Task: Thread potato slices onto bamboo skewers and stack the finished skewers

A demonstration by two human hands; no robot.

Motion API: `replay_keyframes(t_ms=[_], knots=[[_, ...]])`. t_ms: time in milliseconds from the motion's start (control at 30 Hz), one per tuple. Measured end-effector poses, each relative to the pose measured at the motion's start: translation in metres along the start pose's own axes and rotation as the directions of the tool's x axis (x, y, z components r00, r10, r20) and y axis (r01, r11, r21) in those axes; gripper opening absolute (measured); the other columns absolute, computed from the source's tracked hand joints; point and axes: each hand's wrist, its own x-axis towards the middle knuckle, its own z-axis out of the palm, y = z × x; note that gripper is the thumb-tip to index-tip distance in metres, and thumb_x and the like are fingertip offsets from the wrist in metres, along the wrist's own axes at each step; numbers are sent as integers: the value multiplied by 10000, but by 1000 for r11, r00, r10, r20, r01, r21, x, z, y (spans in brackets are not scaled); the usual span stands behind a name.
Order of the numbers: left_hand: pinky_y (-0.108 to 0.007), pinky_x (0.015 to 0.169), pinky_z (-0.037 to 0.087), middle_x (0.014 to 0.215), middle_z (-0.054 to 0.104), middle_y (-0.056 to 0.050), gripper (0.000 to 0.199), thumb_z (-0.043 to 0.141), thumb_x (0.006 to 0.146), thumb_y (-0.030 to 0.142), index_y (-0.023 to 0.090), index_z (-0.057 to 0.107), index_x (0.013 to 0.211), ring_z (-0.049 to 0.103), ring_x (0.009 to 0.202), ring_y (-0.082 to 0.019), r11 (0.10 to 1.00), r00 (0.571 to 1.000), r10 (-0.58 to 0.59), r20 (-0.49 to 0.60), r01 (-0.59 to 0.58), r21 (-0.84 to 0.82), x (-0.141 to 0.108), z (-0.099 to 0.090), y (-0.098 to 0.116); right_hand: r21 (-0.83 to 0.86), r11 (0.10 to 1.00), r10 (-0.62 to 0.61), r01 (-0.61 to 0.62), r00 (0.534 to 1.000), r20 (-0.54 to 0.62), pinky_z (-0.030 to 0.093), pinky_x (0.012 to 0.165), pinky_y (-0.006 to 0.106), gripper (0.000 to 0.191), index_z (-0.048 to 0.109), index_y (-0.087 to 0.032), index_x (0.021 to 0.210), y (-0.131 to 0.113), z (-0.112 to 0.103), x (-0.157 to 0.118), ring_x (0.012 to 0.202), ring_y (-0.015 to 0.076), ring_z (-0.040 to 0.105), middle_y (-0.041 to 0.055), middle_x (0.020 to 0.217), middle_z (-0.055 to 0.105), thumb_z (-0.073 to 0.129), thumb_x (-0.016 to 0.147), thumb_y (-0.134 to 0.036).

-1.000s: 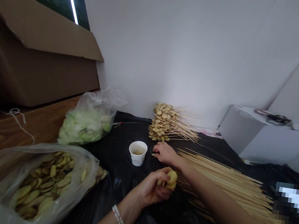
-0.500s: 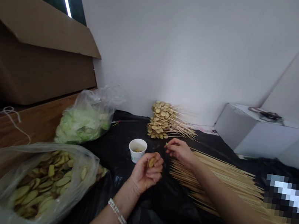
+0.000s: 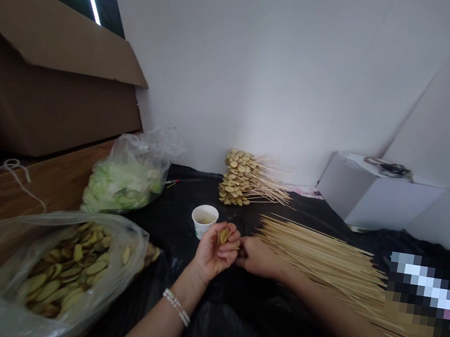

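Hands close together, low over the black plastic sheet (image 3: 251, 330): left hand (image 3: 214, 254) palm-up, fingers curled around a potato slice (image 3: 224, 236); right hand (image 3: 261, 258) drawn into a pinch against those fingers, anything between its fingertips too small to tell. Farther left, a large cardboard box (image 3: 47, 80) on a wooden worktop (image 3: 36, 185). Near the left hand, a clear bag of potato slices (image 3: 65, 274); behind it, a clear bag of pale green leaves (image 3: 125, 184). To the right, loose bamboo skewers (image 3: 321, 261). Beyond, a stack of loaded skewers (image 3: 240, 179). Just past the hands, a white paper cup (image 3: 203, 220). On the left wrist, a beaded bracelet (image 3: 176, 306).
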Motion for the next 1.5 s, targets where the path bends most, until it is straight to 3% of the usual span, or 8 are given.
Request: replay_keyframes(t_ms=[133, 233, 633, 933, 1067, 1200, 1367, 1500], knots=[[-85, 326, 193, 638, 376, 32, 145, 494, 850, 258, 135, 513, 776, 281, 382, -1, 1000, 999, -12, -35, 13, 14, 2, -3, -3, -128, 990, -68, 63, 997, -36, 421, 713, 219, 270, 631, -135, 955, -7, 4, -7, 850, 179, 620, 96, 968, 682, 555, 701, -83], [-85, 330, 198, 642, 387, 29, 156, 487, 855, 264, 128, 525, 787, 268, 382, 1, 1000, 999, -10, -40, 11, 15, 2, -4, -3, -223, 973, -63, 53, 997, -35, 426, 748, 227, 294, 612, -109, 1012, -10, 3, -10, 894, 194, 624, 125, 984, 675, 529, 732, -81], [-89, 329, 206, 648, 392, 28, 153, 491, 854, 257, 120, 542, 810, 273, 386, -3, 999, 998, -30, -60, 32, 24, 3, -10, -2, -296, 952, -50, 81, 993, 110, 435, 689, 222, 257, 668, -133, 934, -9, 0, 6, 852, 203, 641, 103, 965, 695, 602, 688, -103], [-84, 327, 257, 664, 421, 14, 209, 436, 888, 256, 103, 563, 825, 310, 403, -7, 1000, 1000, -10, 16, 10, -3, 4, -14, 0, -262, 960, -93, 103, 994, 50, 380, 589, 192, 232, 641, -147, 921, -9, 5, -3, 697, 133, 600, 49, 847, 685, 522, 728, -97], [-76, 325, 255, 664, 428, 15, 188, 455, 884, 235, 103, 558, 801, 330, 405, -3, 999, 1000, -24, -7, 23, -35, 6, -15, 0, -288, 956, -70, 64, 997, -12, 336, 560, 198, 160, 593, -155, 831, -3, -15, -16, 643, 115, 528, 24, 759, 638, 511, 717, -77], [-63, 317, 249, 643, 436, 21, 178, 471, 890, 199, 94, 546, 767, 361, 398, 3, 995, 993, -62, -96, 54, -86, 9, -15, -1, -390, 920, -47, 19, 997, -63, 287, 534, 220, 128, 545, -175, 711, 3, -55, -27, 582, 111, 455, -2, 664, 575, 498, 706, -57], [-63, 334, 295, 625, 484, 11, 167, 502, 889, 165, 84, 553, 751, 422, 407, -1, 1000, 978, -14, -209, 16, 9, 13, -17, -6, -382, 923, -76, 46, 995, -65, 292, 518, 212, 118, 524, -182, 702, -40, -83, -16, 562, 105, 451, -23, 624, 550, 538, 702, -65], [-108, 461, 442, 631, 567, 8, 121, 538, 866, 134, 119, 575, 752, 542, 500, -45, 987, 961, 145, -235, -124, 103, 13, -25, -11, -343, 888, -307, 306, 950, 52, 303, 539, 203, 111, 539, -177, 721, -117, -52, 13, 597, 101, 477, -25, 661, 559, 544, 700, -68]])
